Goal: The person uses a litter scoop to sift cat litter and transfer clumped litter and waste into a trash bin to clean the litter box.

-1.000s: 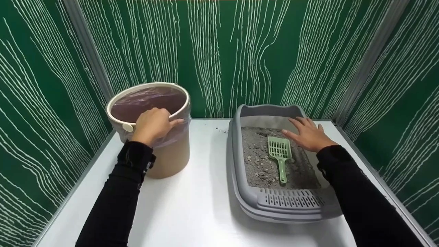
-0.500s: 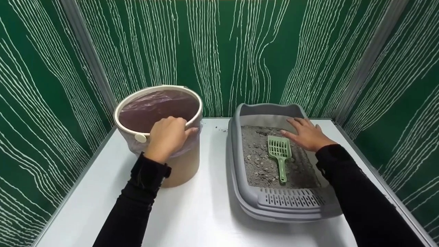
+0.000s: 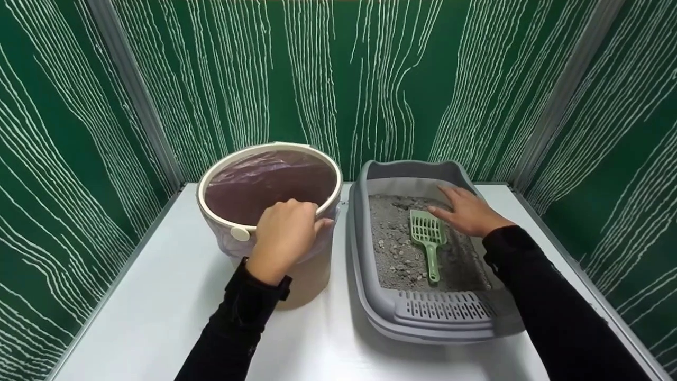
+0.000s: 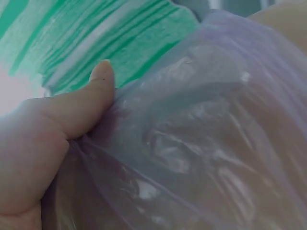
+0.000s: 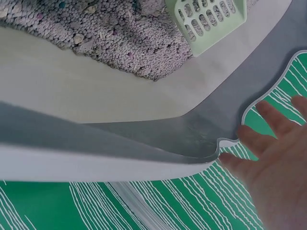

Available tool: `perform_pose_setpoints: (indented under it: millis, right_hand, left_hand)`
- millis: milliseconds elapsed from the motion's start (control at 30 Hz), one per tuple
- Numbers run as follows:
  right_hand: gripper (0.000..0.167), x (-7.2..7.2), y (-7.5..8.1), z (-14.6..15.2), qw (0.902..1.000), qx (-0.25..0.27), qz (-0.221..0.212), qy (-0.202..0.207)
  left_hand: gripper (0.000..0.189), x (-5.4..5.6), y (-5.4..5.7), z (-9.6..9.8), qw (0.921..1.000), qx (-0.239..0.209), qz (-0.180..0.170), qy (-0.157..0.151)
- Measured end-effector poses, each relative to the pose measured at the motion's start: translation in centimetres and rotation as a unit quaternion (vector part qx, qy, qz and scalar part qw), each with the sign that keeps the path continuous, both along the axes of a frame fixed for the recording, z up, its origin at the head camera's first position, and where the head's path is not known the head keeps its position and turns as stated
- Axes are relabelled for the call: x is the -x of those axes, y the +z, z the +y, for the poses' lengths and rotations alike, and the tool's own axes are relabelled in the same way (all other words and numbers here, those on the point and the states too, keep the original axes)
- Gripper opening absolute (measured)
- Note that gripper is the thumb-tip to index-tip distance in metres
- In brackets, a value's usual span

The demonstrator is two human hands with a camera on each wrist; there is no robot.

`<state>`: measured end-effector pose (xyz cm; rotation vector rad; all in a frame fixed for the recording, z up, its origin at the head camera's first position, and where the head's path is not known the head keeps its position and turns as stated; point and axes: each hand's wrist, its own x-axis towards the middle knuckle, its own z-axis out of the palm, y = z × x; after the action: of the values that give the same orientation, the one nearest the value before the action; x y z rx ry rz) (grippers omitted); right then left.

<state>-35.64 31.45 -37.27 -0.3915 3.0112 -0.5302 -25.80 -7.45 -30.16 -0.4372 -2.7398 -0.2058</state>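
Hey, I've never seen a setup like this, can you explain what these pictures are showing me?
There's no machine here: a person in black sleeves is working bare-handed. The wide picture comes from a camera worn on the head, looking forward and down; the two close ones come from a camera on each wrist. On the white flat table stands a round tan bin lined with a translucent purple plastic bag. To its right is a grey plastic litter box holding grey granular litter, with a pale green slotted plastic scoop lying on it. The left hand grips the bin's near rim, thumb outside. The right hand is over the litter box, fingers extended, holding nothing.
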Motion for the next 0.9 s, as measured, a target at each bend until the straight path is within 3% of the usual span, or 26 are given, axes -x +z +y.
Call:
perform_pose_setpoints:
  millis: [167, 400, 467, 533, 600, 700, 800, 900]
  right_hand:
    - [0.088, 0.2, 0.7, -0.8, 0.9999, 0.004, 0.006, 0.009]
    - [0.100, 0.5, 1.2, -2.4, 0.9984, -0.029, -0.049, 0.003]
    - [0.086, 0.6, 1.3, -2.9, 0.9962, -0.057, -0.065, -0.002]
    - [0.062, 0.6, 1.3, -3.3, 0.9933, -0.070, -0.091, -0.012]
    - [0.043, 0.4, 1.3, -3.6, 0.9900, -0.065, -0.123, -0.026]
    - [0.045, -0.1, 1.2, -4.0, 0.9849, -0.036, -0.161, -0.051]
    - [0.047, -0.7, 1.1, -4.6, 0.9844, -0.041, -0.159, -0.062]
    - [0.038, -1.0, 0.9, -5.5, 0.9843, -0.071, -0.146, -0.070]
  left_hand:
    - [0.041, -1.4, 0.0, 1.1, 1.0000, 0.000, 0.000, -0.005]
    - [0.040, -3.2, 0.0, 2.3, 0.9995, 0.002, 0.011, -0.030]
    - [0.039, -3.4, 0.0, 2.5, 0.9993, 0.001, 0.017, -0.033]
    - [0.039, -3.5, -0.1, 2.6, 0.9991, 0.002, 0.028, -0.030]
    - [0.043, -3.6, -0.2, 2.7, 0.9988, 0.006, 0.043, -0.022]
    - [0.051, -3.6, -0.6, 3.0, 0.9966, 0.012, 0.082, -0.004]
    - [0.057, -3.5, -1.1, 3.2, 0.9914, 0.017, 0.129, 0.009]
    - [0.057, -3.4, -1.7, 3.1, 0.9824, 0.026, 0.184, 0.014]
